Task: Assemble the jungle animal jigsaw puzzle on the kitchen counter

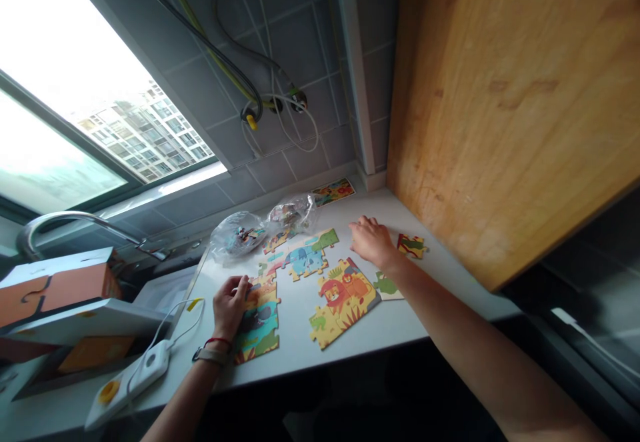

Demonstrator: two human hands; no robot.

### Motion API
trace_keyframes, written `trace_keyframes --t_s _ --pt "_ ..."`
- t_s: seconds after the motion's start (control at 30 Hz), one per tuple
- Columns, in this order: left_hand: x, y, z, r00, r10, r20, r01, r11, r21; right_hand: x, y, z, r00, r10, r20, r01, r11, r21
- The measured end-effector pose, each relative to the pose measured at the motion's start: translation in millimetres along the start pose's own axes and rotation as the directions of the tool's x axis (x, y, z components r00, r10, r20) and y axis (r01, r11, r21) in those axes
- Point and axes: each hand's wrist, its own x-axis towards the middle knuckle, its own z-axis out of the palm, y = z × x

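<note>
My left hand rests against the left side of a joined strip of jigsaw puzzle, its fingers loosely bent and nothing visible held in them. My right hand is low over the table at the right, fingers curled downward; whatever is under them is hidden. Below it lies a joined lion section, apart from the left strip. A blue elephant section sits between the hands, farther back. A green puzzle piece shows partly behind my right forearm, and a red-and-green piece lies to its right.
Two clear plastic bags with pieces stand at the back, near a picture card by the wall. On the left are a power strip, boxes and a tap. A wooden panel rises at the right.
</note>
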Motion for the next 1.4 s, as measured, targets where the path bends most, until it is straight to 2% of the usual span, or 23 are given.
trace_keyframes --t_s 0.1,0.2,0.53,0.77,0.83,1.0,1.17,1.3,1.4 --pt "0 0 0.0 1.000 0.005 -0.001 -0.005 1.000 0.012 4 7 -4 0.996 0.086 -0.011 -0.086 0.996 0.000" --pt "0 0 0.2 1.000 0.016 0.004 -0.016 1.000 0.021 8 12 -5 0.995 0.095 -0.007 -0.095 0.995 0.015" --pt "0 -3 0.3 0.998 0.064 -0.016 -0.063 0.996 0.065 14 14 1 0.998 -0.069 -0.010 0.070 0.987 0.147" --pt "1 -8 1.1 0.997 0.074 0.000 -0.074 0.995 0.061 19 11 6 0.994 -0.089 -0.065 0.101 0.971 0.215" --pt "2 -9 1.1 0.997 0.071 0.000 -0.071 0.996 0.061 20 11 7 0.995 -0.065 -0.078 0.081 0.973 0.216" --pt "2 -7 0.6 0.997 0.083 -0.005 -0.082 0.994 0.067 18 15 8 0.992 0.099 -0.073 -0.086 0.982 0.168" --pt "-1 -5 2.3 0.992 0.127 -0.010 -0.126 0.989 0.078 15 13 4 0.992 0.116 -0.050 -0.107 0.983 0.151" --pt "-5 6 -0.2 0.973 0.229 -0.038 -0.224 0.968 0.115 14 11 4 0.994 0.103 -0.042 -0.096 0.985 0.141" --pt "-19 34 -9.1 0.938 0.346 0.035 -0.348 0.931 0.113 16 11 6 0.995 0.097 -0.034 -0.092 0.986 0.137"
